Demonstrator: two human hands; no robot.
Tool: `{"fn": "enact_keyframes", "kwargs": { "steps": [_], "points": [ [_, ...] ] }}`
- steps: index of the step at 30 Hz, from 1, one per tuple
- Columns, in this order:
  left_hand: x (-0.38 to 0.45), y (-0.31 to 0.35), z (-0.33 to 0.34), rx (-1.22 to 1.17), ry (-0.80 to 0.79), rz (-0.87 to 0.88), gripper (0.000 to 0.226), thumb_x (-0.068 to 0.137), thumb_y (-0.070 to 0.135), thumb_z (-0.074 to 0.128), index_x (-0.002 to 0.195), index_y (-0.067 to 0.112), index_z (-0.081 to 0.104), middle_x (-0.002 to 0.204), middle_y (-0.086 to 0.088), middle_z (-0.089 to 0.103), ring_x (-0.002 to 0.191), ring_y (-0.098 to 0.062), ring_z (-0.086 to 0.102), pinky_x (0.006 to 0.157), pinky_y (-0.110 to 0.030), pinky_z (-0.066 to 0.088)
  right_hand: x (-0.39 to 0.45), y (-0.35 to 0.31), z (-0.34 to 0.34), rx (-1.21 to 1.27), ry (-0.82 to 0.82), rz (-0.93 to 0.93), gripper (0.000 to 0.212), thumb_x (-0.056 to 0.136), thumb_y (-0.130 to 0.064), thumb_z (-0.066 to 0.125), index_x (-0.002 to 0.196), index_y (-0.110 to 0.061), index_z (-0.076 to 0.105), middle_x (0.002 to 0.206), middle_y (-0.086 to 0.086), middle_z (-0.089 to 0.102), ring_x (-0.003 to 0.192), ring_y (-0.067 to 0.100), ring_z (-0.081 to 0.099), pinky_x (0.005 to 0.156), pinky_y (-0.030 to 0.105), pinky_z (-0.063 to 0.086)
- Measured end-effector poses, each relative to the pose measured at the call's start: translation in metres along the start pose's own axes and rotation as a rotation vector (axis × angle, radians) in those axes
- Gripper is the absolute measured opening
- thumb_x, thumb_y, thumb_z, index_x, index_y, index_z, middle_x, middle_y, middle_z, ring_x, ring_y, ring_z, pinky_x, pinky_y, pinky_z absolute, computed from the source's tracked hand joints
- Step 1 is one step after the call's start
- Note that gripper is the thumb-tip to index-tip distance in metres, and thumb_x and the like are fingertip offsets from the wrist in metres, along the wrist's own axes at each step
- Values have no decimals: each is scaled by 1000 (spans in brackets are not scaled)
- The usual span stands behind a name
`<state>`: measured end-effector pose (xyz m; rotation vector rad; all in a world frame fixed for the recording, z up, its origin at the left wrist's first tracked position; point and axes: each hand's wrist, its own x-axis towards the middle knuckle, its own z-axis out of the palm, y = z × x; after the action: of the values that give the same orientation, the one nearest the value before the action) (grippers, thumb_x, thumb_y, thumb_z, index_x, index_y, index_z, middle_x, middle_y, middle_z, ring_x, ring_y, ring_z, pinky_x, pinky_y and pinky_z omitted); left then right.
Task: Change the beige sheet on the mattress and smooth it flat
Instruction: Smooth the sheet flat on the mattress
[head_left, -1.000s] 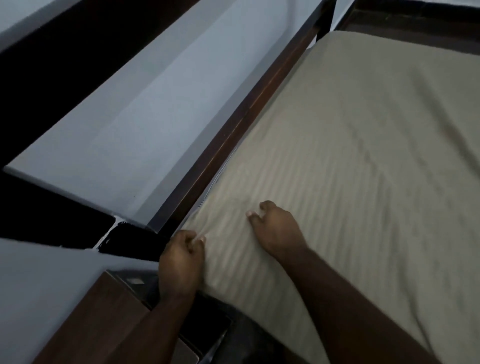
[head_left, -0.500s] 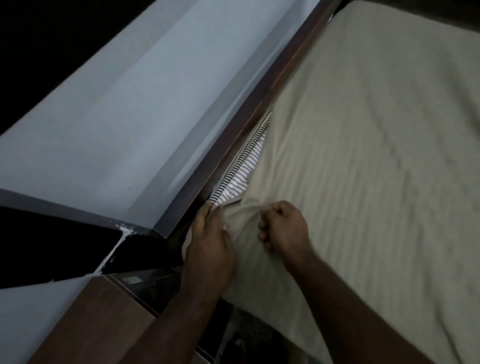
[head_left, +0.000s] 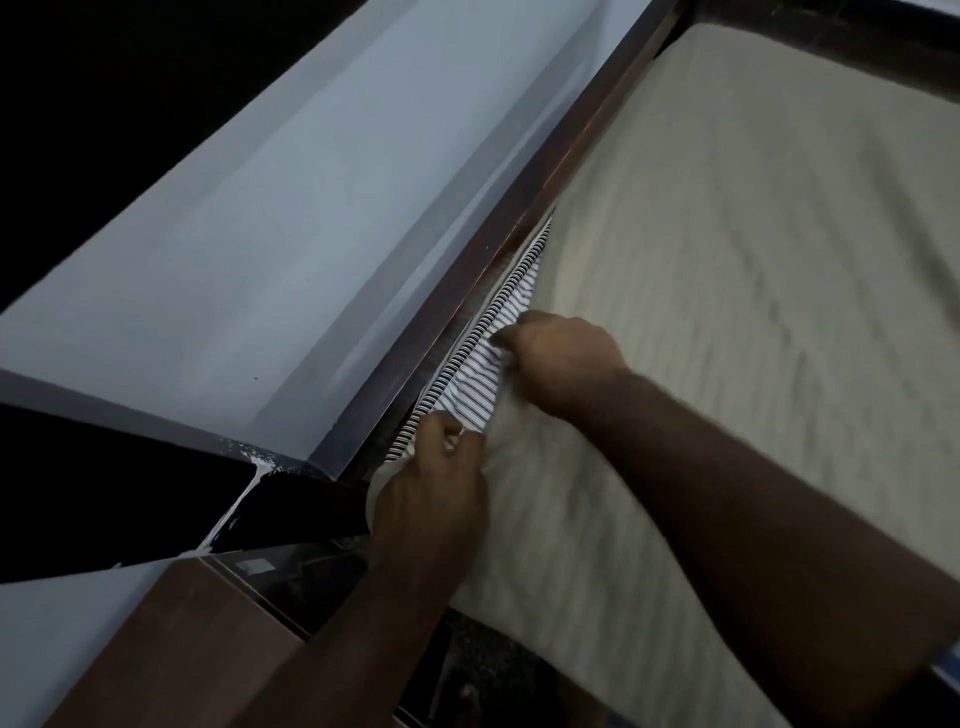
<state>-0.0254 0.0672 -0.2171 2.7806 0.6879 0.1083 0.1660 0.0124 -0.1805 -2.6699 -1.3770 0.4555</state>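
Note:
A beige sheet (head_left: 737, 291) with faint stripes covers the mattress across the right of the view. Its near-left corner is peeled back, baring the mattress (head_left: 475, 374) in white ticking with dark stripes and a striped piped edge. My left hand (head_left: 431, 499) grips the bunched corner of the sheet at the mattress edge. My right hand (head_left: 558, 353) pinches the sheet's loose edge further up, knuckles over the bared ticking. Both forearms reach in from the bottom.
A dark wooden headboard rail (head_left: 519, 249) runs diagonally along the mattress's left side, tight against it. Behind it is a pale blue wall (head_left: 270, 249). A brown wooden bedside cabinet (head_left: 171, 649) stands at the lower left, beside a dark gap by the bed.
The sheet corner, tucked a second ago, has been pulled off the mattress, baring more striped ticking. My right hand has moved up along the edge; my left still holds the corner.

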Motion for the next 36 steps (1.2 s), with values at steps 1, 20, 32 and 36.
{"fn": "enact_keyframes", "kwargs": {
  "steps": [1, 20, 32, 36],
  "points": [
    [-2, -2, 1, 12, -7, 38, 21, 82, 17, 69, 103, 18, 68, 114, -5, 61, 62, -24, 64, 48, -32, 52, -1, 6, -2, -40, -38, 11, 40, 96, -23, 50, 135, -32, 57, 131, 2, 57, 118, 30, 59, 93, 41, 51],
    [5, 0, -18, -178, 118, -89, 24, 87, 9, 56, 109, 18, 60, 100, -1, 52, 74, -23, 58, 61, -41, 52, -4, -48, 26, 799, 418, 141, 5, 92, -17, 62, 97, -15, 64, 92, -3, 68, 84, 14, 61, 74, 25, 44],
    [20, 2, -8, -82, -363, -422, 83, 100, 54, 41, 160, 14, 1, 164, -15, 20, 147, -32, 30, 115, -43, 30, 40, -49, 52, 2419, -95, 581, 36, 96, -41, 45, 113, -17, 65, 102, 5, 61, 95, 20, 60, 91, 36, 43],
    [32, -14, 3, -171, -325, -563, 58, 97, 59, 41, 142, 21, 39, 135, -9, 58, 115, -33, 61, 92, -42, 51, 58, -75, 64, 2626, -250, 490, 87, 88, -82, 33, 142, -18, 56, 110, 7, 69, 100, 25, 63, 91, 39, 49]
  ]
}}
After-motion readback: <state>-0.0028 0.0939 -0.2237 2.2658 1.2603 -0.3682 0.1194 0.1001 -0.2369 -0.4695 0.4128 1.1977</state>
